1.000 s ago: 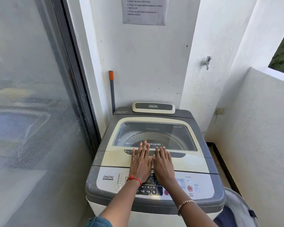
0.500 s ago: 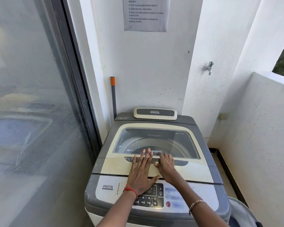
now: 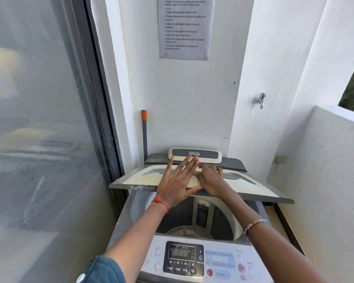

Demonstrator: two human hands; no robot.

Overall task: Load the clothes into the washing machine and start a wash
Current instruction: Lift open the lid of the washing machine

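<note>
Lid (image 3: 243, 185) half-raised, frame centre; our left hand (image 3: 176, 184) flat-fingered on it, right hand (image 3: 212, 179) curled into its grip. We ought to push evenly, folding it fully back.

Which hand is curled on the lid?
The right hand, with the beaded bracelet: it curls on the raised lid; the left hand, red thread at the wrist, lies flat.

paper notice (image 3: 183, 27) on wall | tap (image 3: 261, 100) | orange-capped pole (image 3: 144, 135) | wall socket (image 3: 280, 159)
</note>
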